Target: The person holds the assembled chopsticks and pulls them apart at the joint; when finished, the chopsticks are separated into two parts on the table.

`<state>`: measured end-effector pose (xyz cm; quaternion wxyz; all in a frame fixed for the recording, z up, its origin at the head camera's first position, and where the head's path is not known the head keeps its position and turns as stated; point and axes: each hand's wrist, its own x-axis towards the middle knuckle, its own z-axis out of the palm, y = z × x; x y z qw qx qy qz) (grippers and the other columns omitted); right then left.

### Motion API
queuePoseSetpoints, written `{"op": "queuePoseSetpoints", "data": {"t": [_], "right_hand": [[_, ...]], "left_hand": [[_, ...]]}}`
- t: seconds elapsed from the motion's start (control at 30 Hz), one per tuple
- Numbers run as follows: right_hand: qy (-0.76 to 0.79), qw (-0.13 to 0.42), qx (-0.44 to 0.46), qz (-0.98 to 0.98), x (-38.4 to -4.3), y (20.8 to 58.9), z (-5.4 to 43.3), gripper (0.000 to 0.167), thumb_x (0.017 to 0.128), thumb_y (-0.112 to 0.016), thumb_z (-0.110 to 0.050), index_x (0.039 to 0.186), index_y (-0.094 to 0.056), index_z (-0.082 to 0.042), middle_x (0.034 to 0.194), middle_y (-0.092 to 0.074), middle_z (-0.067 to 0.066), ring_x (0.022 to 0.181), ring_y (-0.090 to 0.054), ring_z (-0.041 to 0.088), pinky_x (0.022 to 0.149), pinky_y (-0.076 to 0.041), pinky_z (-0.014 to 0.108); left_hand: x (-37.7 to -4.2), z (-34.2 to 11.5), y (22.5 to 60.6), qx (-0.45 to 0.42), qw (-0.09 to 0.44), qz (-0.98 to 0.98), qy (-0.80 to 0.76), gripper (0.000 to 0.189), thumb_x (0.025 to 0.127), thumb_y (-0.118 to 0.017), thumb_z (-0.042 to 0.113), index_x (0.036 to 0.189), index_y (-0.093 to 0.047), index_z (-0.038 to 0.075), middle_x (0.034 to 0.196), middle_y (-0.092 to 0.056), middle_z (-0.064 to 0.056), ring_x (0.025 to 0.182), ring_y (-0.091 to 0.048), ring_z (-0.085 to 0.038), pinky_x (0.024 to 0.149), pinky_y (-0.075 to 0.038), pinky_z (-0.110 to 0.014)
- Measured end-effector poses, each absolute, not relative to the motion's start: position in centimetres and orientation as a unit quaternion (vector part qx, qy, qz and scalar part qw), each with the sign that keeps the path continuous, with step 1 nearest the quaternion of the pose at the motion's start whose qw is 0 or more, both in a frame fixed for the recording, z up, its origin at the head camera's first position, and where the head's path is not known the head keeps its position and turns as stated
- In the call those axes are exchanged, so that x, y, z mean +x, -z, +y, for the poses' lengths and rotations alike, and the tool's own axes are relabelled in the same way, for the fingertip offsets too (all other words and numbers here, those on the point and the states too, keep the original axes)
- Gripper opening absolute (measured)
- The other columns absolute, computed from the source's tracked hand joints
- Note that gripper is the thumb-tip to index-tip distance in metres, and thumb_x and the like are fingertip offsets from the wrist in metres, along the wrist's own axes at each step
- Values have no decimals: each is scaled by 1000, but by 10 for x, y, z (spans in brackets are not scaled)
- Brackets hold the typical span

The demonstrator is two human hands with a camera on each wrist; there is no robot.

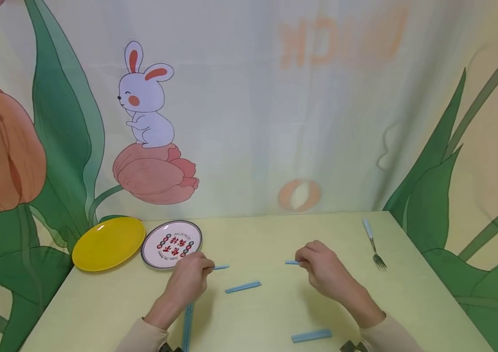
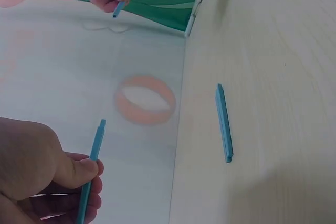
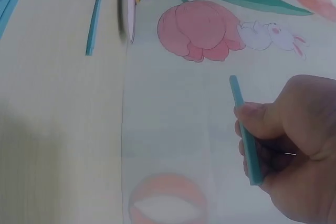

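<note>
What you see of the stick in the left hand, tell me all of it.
The stick is blue, slim and straight, plastic-looking, with a narrower stepped end pointing roughly toward the right hand. The left hand pinches it between thumb and fingers, seemingly raised above the table; nothing else visibly touches it.

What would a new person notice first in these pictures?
Probably the white rabbit on a pink tulip, printed on the backdrop behind the table. Next, the bright yellow plate at the table's back left corner. Then the left hand and right hand, each pinching a blue stick above the table.
</note>
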<state>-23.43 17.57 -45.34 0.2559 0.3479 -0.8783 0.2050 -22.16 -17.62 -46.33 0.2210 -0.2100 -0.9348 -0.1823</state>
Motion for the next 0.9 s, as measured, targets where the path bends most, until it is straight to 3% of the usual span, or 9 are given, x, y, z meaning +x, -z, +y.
{"op": "queuePoseSetpoints", "data": {"t": [0.17, 0.9], "right_hand": [[-210, 264, 342, -877, -228, 457, 173, 26, 70, -77, 12, 79, -67, -10, 77, -61, -7, 74, -51, 7, 62, -48, 19], [-213, 244, 342, -882, -225, 459, 179, 23, 72, -76, 8, 79, -68, -12, 78, -62, -7, 75, -53, 6, 63, -50, 21]], "left_hand": [[-221, -166, 469, -201, 231, -932, 192, 13, 74, -77, -4, 73, -75, 9, 69, -64, 4, 66, -59, -11, 63, -50, -26], [-230, -154, 469, -222, 227, -925, 207, 11, 76, -74, 0, 74, -76, 11, 69, -64, 6, 65, -57, -9, 62, -47, -24]]}}
